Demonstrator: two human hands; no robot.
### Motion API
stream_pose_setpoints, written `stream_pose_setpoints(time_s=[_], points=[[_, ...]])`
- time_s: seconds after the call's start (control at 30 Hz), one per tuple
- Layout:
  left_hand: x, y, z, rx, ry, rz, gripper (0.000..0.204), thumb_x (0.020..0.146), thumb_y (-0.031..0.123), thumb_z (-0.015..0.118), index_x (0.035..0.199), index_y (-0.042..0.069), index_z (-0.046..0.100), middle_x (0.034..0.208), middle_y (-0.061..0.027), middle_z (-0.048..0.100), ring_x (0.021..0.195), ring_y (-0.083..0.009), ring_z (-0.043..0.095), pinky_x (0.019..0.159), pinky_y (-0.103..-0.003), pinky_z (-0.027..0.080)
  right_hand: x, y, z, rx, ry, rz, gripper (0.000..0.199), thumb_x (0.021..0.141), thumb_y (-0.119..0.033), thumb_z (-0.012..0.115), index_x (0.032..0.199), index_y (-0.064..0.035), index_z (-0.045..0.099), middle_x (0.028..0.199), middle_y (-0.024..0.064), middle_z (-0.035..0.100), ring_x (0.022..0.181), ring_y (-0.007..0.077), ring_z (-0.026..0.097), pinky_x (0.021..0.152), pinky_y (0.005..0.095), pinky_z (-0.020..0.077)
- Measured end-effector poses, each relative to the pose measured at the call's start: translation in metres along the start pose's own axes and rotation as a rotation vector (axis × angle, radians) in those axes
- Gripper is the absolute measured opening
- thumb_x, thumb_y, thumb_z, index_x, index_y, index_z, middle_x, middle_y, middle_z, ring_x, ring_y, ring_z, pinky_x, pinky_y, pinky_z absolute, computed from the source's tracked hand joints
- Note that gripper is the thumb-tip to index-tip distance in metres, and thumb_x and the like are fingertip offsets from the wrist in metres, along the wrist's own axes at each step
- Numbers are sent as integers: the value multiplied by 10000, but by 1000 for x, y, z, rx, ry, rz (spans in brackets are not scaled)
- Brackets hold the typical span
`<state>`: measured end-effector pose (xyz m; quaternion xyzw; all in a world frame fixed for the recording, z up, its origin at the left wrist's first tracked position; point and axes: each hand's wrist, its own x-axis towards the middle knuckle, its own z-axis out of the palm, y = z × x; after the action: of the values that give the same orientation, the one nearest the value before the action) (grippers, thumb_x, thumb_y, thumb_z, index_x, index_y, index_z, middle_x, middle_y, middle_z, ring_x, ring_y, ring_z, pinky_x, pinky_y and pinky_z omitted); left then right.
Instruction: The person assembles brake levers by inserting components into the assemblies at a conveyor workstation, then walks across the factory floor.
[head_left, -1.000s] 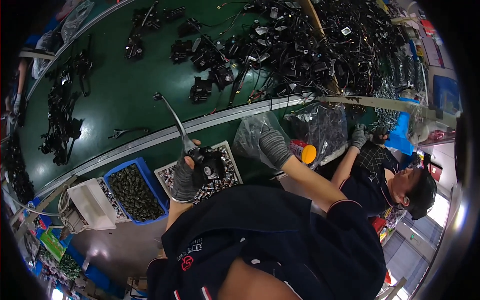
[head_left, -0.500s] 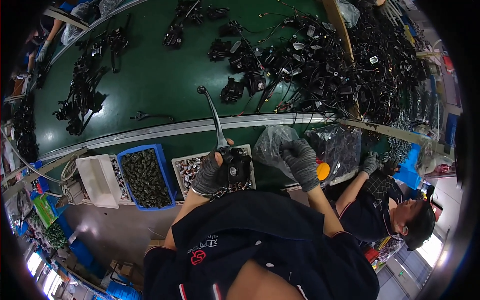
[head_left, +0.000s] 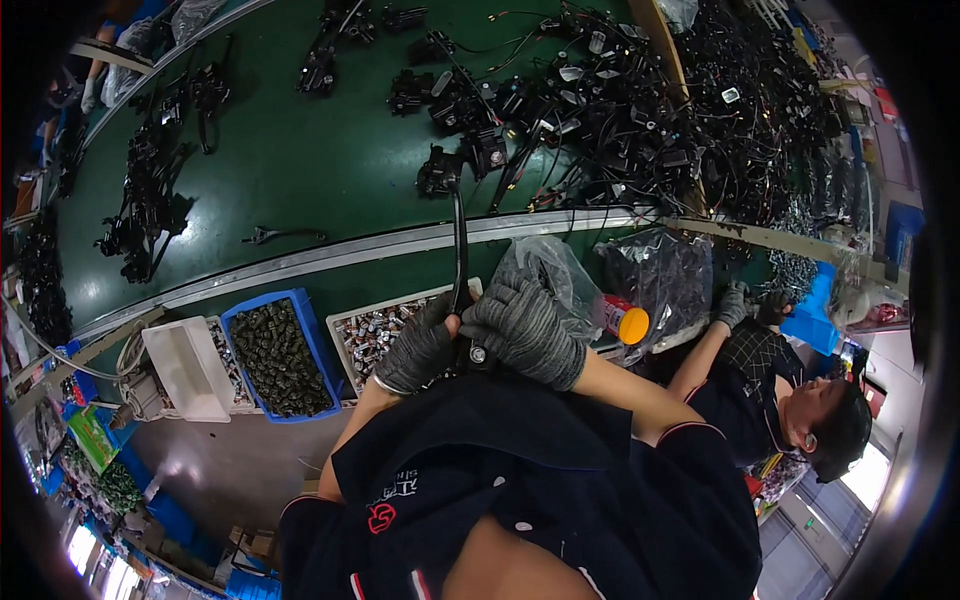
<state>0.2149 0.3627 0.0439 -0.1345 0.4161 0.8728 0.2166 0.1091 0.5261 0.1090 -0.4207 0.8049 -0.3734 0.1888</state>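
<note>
from here i see the long, black, slender lever assembly (head_left: 460, 250) at the centre of the frame, pointing up toward the smooth green surface (head_left: 320, 190). its lower end sits between both hands: my grey-knit-gloved left grip (head_left: 418, 350) is closed around it, my grey-knit-gloved right grip (head_left: 530, 330) curls in just beside; i can't tell whether those fingers pinch it.

Through my camera I see a green worktop (head_left: 310, 160) edged by a metal rail (head_left: 380, 254), carrying a tangle of black parts and wires (head_left: 630, 130) at right, a long pile of black parts (head_left: 143, 195) at left, and one loose lever (head_left: 264, 236) near the rail.
</note>
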Motion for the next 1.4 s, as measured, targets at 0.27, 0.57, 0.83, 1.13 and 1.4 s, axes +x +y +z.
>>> stream_pose_setpoints(time_s=[0.27,0.57,0.83,1.13,1.4], points=[[5,46,3,809,-321,-291,545,915,245,544,1386,35,368,1225,-127,554,1163,-216,513,985,-325,396,13,5,-24,-355,-143,-277,515,753,-532,618,905,-40,638,784,135,615,803,298,612,733,396,479],[-13,35,-7,213,201,43,520,932,389,482,1281,4,489,1129,-141,608,1035,-208,596,905,-307,456,24,7,-26,-307,-417,181,594,783,-610,567,861,-22,589,692,161,599,683,337,611,642,432,454],[-4,36,-2,-497,218,-267,593,897,505,439,1225,18,520,960,-109,641,769,-223,634,639,-321,532,25,0,-6,-66,-267,283,595,834,-599,513,861,-8,572,684,167,601,635,337,618,560,423,473],[-17,29,-28,-599,212,-299,515,883,468,441,1122,33,579,917,-97,644,662,-247,624,529,-349,503,40,4,4,-149,-382,158,620,856,-601,474,902,8,585,651,178,598,610,345,619,555,422,490],[-19,28,-19,-729,267,-235,515,885,472,438,1102,32,596,855,-93,650,663,-243,627,518,-336,489,57,2,7,-124,-457,208,592,867,-573,471,874,7,587,600,176,581,581,342,610,525,432,484]])
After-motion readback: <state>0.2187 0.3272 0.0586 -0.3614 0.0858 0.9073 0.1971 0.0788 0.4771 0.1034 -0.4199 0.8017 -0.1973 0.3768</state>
